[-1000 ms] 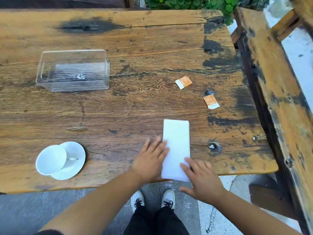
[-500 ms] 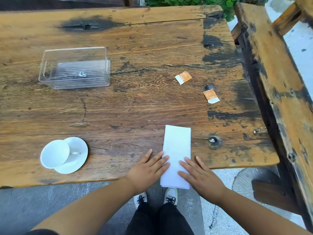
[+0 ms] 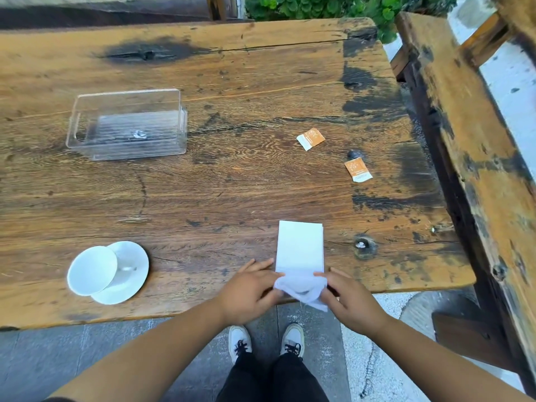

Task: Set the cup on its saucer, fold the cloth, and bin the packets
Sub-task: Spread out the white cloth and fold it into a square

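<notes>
Rough weathered wood table [image 3: 232, 184], clear glossy plastic bin [image 3: 127, 124], soft white cloth [image 3: 300, 248]

Bare table [image 3: 232, 184] lies open between bin [image 3: 127, 124] and packets [image 3: 310, 138], seemingly unobstructed.

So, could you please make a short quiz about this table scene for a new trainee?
1. True or false: both orange packets are already inside the clear bin.
2. Which end of the white cloth do the left hand and right hand lift?
A. far end
B. near end
C. none
3. Fill in: the cup lies tipped against the ____.

Key: 1 false, since both lie on the table; 2 B; 3 saucer.
</notes>
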The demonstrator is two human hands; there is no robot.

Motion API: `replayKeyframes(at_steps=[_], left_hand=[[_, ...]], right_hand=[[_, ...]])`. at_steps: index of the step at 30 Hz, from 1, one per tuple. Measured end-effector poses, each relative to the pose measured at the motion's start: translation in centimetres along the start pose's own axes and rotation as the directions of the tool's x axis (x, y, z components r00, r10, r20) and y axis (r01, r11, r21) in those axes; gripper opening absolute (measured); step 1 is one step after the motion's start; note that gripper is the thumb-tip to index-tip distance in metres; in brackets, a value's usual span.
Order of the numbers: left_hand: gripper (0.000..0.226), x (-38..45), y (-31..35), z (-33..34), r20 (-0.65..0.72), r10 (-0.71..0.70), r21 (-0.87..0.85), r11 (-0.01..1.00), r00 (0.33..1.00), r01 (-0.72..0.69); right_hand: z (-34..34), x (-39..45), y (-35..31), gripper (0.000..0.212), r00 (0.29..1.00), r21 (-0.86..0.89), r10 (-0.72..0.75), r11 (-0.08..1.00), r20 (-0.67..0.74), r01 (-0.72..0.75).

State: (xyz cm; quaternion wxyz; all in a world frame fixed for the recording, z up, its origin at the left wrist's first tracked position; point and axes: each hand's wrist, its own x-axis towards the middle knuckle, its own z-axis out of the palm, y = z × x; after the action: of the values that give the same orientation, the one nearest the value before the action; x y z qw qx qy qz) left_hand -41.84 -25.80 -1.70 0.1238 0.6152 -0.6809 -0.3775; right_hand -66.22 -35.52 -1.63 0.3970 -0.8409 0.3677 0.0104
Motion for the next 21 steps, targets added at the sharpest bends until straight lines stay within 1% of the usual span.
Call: replayKeyframes(at_steps=[2, 4, 6, 7, 9, 10, 11, 12, 14, 15, 18, 21], left_hand=[[0.032, 0.9, 0.6, -0.9, -0.047, -0.045, -0.133, 0.990, 0.998, 0.038], [0.031, 1.7, 1.0, -1.4, -0.076, -0.135, -0.280, 0.954, 0.988, 0.109], [0.032, 2.5, 1.3, -1.8, -0.058, -0.260, -0.432, 0.877, 0.964, 0.211], [0.032, 2.8, 1.4, -1.8, -0.043, -0.298, -0.488, 0.839, 0.954, 0.240], [0.030, 3.3, 1.3, -1.8, -0.031, -0.319, -0.550, 0.797, 0.947, 0.250], [0.029, 3.5, 1.3, -1.9, -0.033, -0.321, -0.563, 0.788, 0.946, 0.248], [0.028, 3.7, 1.3, -2.0, -0.038, -0.326, -0.568, 0.785, 0.945, 0.248], [0.027, 4.0, 1.2, -2.1, -0.041, -0.334, -0.569, 0.782, 0.942, 0.252], [0.029, 4.7, 1.1, -2.3, -0.039, -0.369, -0.555, 0.781, 0.929, 0.287], [0.031, 5.1, 1.0, -2.4, -0.040, -0.394, -0.539, 0.782, 0.918, 0.312], [0.036, 6.4, 0.9, -2.6, -0.046, -0.464, -0.493, 0.781, 0.885, 0.384], [0.036, 7.5, 0.6, -2.5, -0.062, -0.512, -0.417, 0.793, 0.857, 0.444]], right_hand=[[-0.8, 1.0, -1.0, 0.031, 0.995, 0.138, 0.098, 0.986, -0.016, -0.095], [-1.4, 2.0, -1.4, 0.021, 0.986, 0.354, 0.168, 0.922, -0.008, -0.154], [-2.1, 2.5, -1.2, 0.028, 0.986, 0.553, 0.161, 0.818, 0.046, -0.159], [-2.3, 2.6, -1.0, 0.031, 0.989, 0.613, 0.131, 0.776, 0.076, -0.150], [-2.5, 2.6, -1.0, 0.040, 0.988, 0.680, 0.099, 0.717, 0.120, -0.155], [-2.5, 2.7, -0.9, 0.044, 0.986, 0.696, 0.107, 0.699, 0.129, -0.167], [-2.3, 2.9, -0.7, 0.043, 0.983, 0.697, 0.137, 0.694, 0.119, -0.181], [-2.0, 3.3, -0.5, 0.037, 0.978, 0.684, 0.191, 0.703, 0.083, -0.195], [-1.7, 4.4, -0.2, 0.022, 0.947, 0.616, 0.320, 0.751, -0.025, -0.237], [-1.7, 5.0, -0.2, 0.018, 0.929, 0.576, 0.364, 0.774, -0.063, -0.264], [-1.9, 6.7, -0.7, 0.017, 0.895, 0.422, 0.433, 0.835, -0.106, -0.353], [-2.0, 8.1, -1.2, 0.023, 0.868, 0.247, 0.477, 0.865, -0.137, -0.437]])
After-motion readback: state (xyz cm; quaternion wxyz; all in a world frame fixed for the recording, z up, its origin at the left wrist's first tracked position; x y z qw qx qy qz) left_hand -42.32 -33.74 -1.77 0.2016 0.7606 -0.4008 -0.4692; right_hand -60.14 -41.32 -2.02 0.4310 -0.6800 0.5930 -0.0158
